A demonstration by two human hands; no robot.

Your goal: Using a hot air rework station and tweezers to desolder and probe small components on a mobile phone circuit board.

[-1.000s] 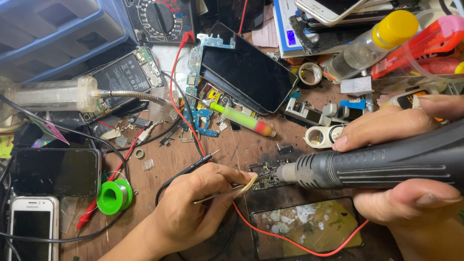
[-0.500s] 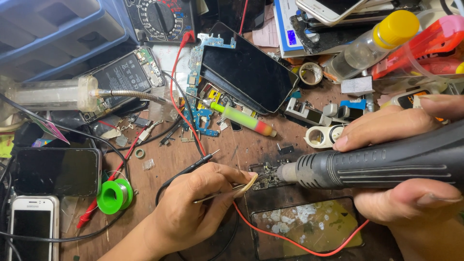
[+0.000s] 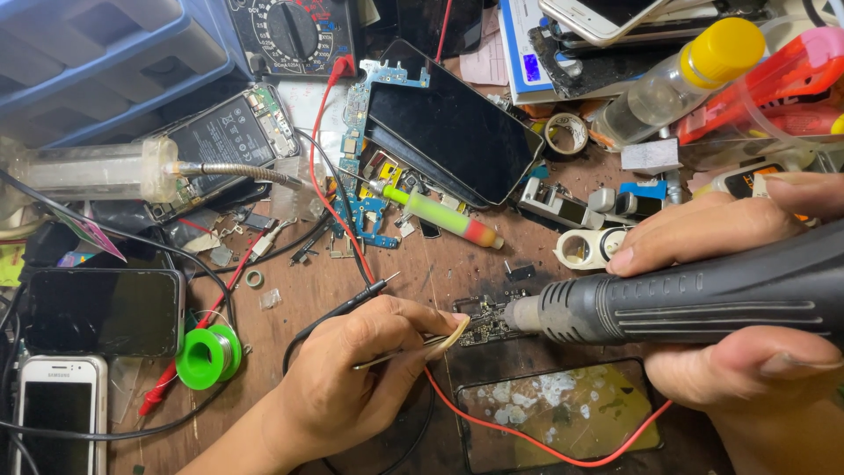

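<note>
My right hand (image 3: 747, 290) grips a thick black hot-air handpiece (image 3: 694, 303), its metal nozzle aimed left at a small dark circuit board (image 3: 485, 323) lying on the wooden bench. My left hand (image 3: 352, 374) pinches slim metal tweezers (image 3: 413, 350), whose tips reach the left edge of that board. A red wire (image 3: 545, 444) and a black probe lead (image 3: 338, 310) run past the left hand.
A stained glass panel (image 3: 563, 413) lies under the handpiece. A dismantled phone with its dark screen (image 3: 448, 123), a green flux syringe (image 3: 444, 215), a green solder spool (image 3: 207, 356), two phones (image 3: 97, 312) at left, a multimeter (image 3: 294, 31) and a yellow-capped bottle (image 3: 677, 75) crowd the bench.
</note>
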